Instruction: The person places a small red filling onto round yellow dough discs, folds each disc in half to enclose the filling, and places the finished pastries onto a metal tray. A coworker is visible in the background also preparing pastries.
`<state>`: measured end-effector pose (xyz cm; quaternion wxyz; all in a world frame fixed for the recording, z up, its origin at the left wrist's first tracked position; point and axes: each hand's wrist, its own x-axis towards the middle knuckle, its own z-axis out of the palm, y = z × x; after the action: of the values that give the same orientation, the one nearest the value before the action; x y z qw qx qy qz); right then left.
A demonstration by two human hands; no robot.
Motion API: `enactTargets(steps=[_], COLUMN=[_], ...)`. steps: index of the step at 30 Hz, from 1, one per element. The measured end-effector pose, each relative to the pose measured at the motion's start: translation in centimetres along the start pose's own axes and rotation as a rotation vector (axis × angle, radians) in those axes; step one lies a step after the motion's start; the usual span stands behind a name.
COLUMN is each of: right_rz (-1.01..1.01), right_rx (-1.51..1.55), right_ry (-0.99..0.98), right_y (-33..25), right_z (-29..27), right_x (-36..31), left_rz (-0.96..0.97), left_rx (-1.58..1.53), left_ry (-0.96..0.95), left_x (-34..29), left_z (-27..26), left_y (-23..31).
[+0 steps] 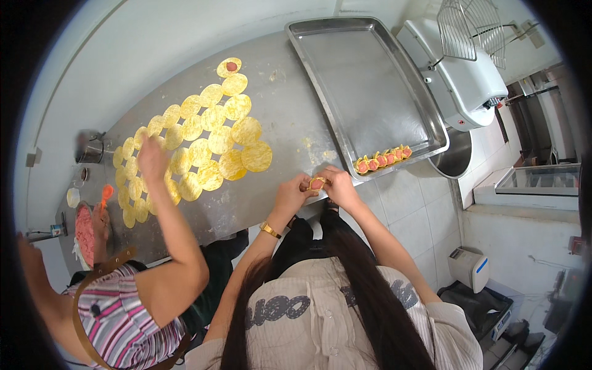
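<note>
Between my two hands, at the table's near edge, is a small open-topped dumpling (317, 184) with a yellow wrapper and pink meat filling. My left hand (298, 189) pinches it from the left, fingers closed. My right hand (338, 185) grips its other side with bent fingers. Just right of my hands, a row of several similar filled dumplings (382, 160) stands along the near end of a large metal tray (370, 92). To the left, many round yellow wrappers (209, 175) lie in rows on the metal table (277, 86). One far wrapper carries a lump of meat (232, 66).
At left a co-worker in a striped top (123, 308) reaches one hand (152, 161) over the wrappers; the other is by an orange spoon (106, 193) and a mass of pink minced meat (84, 231). A white mixer (450, 80) with a steel bowl (453, 154) stands beyond the tray.
</note>
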<state>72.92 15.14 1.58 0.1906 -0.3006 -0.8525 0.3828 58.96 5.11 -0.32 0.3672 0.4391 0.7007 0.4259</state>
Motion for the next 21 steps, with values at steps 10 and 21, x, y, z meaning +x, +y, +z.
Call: enactTargets(steps=[10, 21], right_rz=[-0.056, -0.070], right_rx=[-0.052, -0.055], right_ry=[0.082, 0.039], right_y=[0.4, 0.5], right_z=[-0.4, -0.3], right_x=[0.3, 0.8], left_rz=[0.067, 0.073], left_rx=[0.131, 0.075], left_ry=[0.045, -0.005], left_x=[0.9, 1.1], left_z=[0.0, -0.3], left_y=[0.9, 0.5])
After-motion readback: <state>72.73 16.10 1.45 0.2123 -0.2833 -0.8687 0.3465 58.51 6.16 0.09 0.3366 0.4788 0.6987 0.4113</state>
